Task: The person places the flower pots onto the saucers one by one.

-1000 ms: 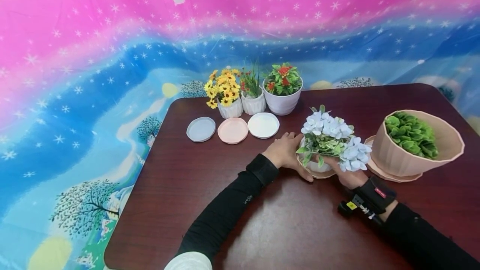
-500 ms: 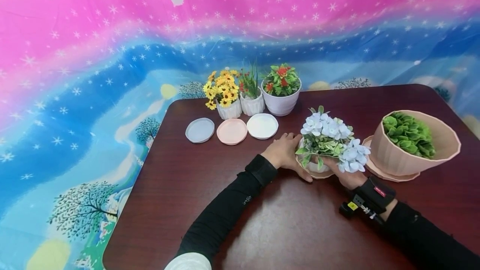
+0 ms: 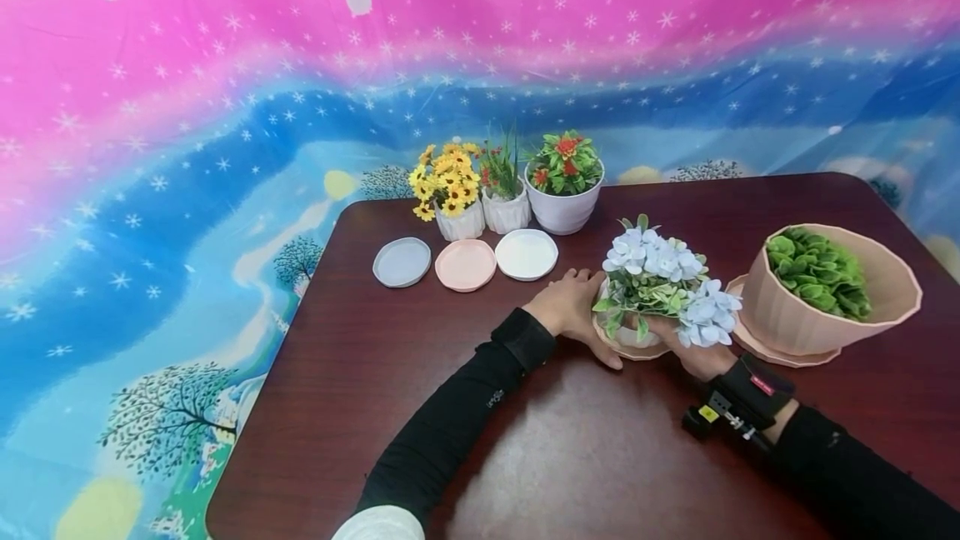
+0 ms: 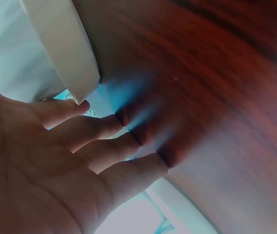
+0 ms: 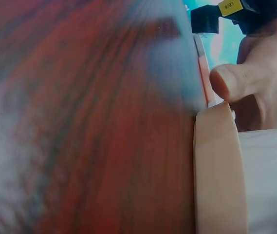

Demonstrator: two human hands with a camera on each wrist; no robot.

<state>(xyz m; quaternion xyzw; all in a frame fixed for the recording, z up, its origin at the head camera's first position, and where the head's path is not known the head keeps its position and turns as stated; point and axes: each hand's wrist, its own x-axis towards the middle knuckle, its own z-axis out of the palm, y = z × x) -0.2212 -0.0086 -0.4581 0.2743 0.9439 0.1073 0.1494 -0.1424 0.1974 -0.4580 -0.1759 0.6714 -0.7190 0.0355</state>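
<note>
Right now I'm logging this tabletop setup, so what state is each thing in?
white-flower pot: upright on its peach saucer, between both hands
left hand: straight fingers against the pot
right hand: on the pot's near side, grip hidden by flowers
big peach pot: tilted on its saucer
three saucers: bare, in a row

Bright, even light; soft wrist views

Head view is sharp, bowed at its edges, with pale glare on the table (image 3: 570, 448) near the sleeves. Both wrist views are blurred close-ups; the wood there smears.
</note>
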